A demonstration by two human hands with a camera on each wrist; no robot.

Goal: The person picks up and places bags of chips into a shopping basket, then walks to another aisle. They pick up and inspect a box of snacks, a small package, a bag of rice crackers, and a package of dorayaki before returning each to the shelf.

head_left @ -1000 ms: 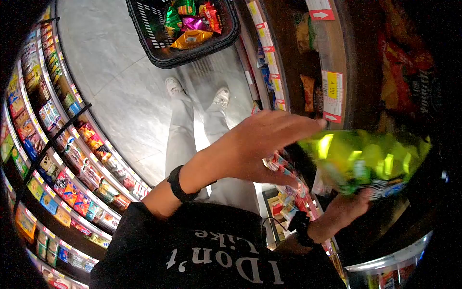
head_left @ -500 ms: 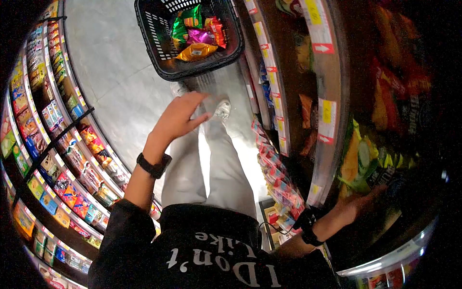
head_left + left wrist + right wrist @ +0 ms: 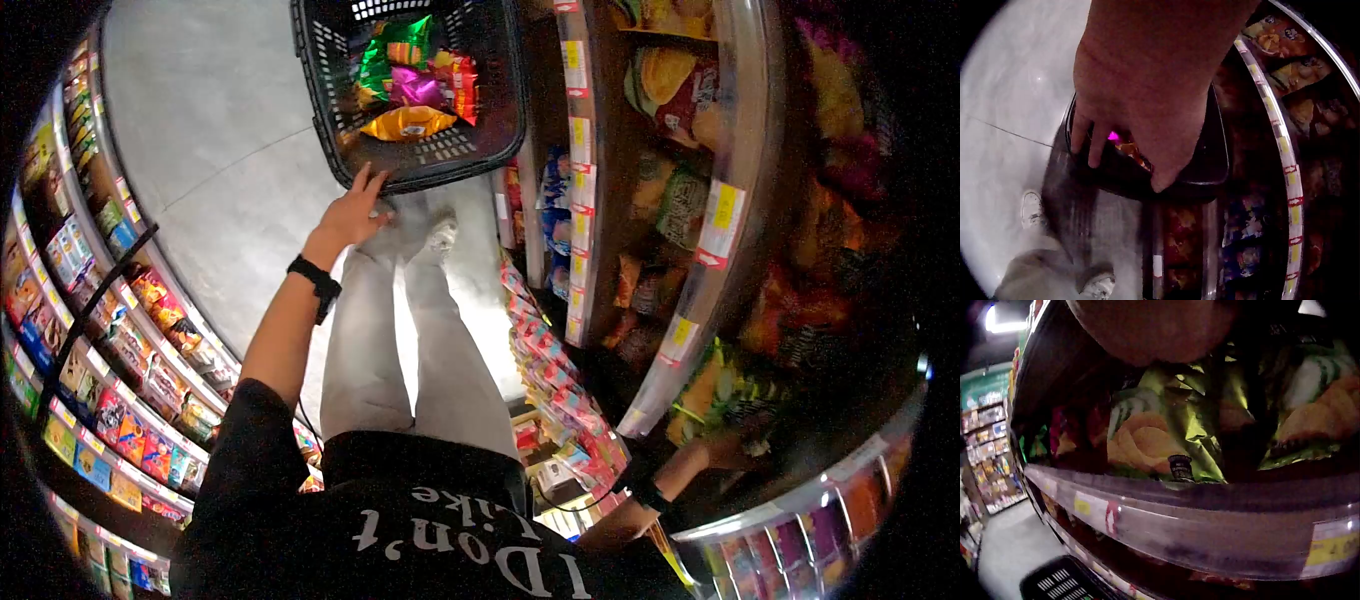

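My left hand (image 3: 350, 215) reaches the near rim of a black shopping basket (image 3: 460, 175), its fingers extended and fingertips right at the edge. In the left wrist view the same hand overlaps the basket, fingers spread and pointing down. Green, purple, red and orange snack bags (image 3: 408, 124) lie inside the basket. Over on the dark shelf at right, my right hand (image 3: 720, 455) is beside a green chip bag (image 3: 700, 395); its fingers are dim and blurred. In the right wrist view, part of that hand hangs over green chip bags (image 3: 1147, 431) standing behind a clear shelf lip.
Price labels (image 3: 725, 215) line the shelf edges on the right, with more snack bags (image 3: 680, 95) behind them. A hanging row of red-and-white packets (image 3: 560, 370) runs beside my legs. Packed shelves (image 3: 130, 340) curve along the left, across the grey floor (image 3: 220, 110).
My left hand has left the green chip bag and moved to the basket rim. The bag, earlier held out by my right hand, is now back among the shelf goods.
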